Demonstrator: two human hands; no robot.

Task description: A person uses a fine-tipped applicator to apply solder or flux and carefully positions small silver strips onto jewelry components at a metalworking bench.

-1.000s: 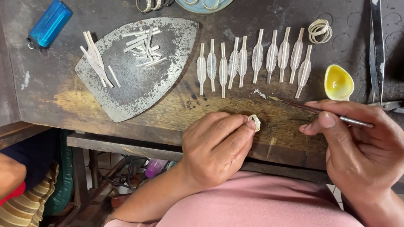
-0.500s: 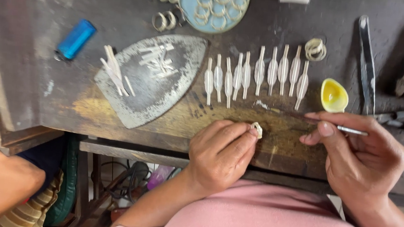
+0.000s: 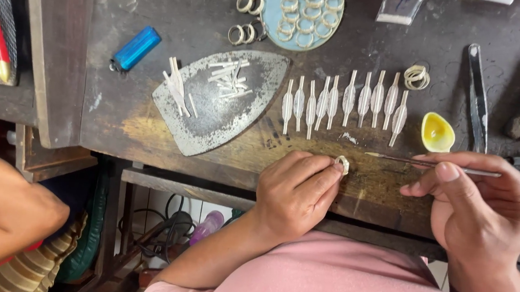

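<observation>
Head view, dark wooden workbench (image 3: 150,125). Left hand (image 3: 293,195) rests at the bench's near edge, fingers curled together, fingertips pinching a small pale ring (image 3: 342,165) against the wood. Ring sits at about 1 o'clock from the knuckles, touching the bench top.

Right hand (image 3: 478,206) at 3 o'clock from the ring, near but apart. Thumb and forefinger pressed on a thin metal pick (image 3: 431,165), held nearly level; its tip points toward 9 o'clock and stops short of the ring.

At 12 o'clock from the ring: a row of pale leaf-shaped pieces (image 3: 344,103) with stems, lying side by side. At 10 o'clock: an iron-shaped metal plate (image 3: 212,120) bearing pale sticks. Small yellow dish (image 3: 437,132) at 12 o'clock from the pick. Round blue tray of rings (image 3: 304,10) at the far edge. Blue lighter (image 3: 135,48) far left. Another person's arm (image 3: 1,218) at lower left.
</observation>
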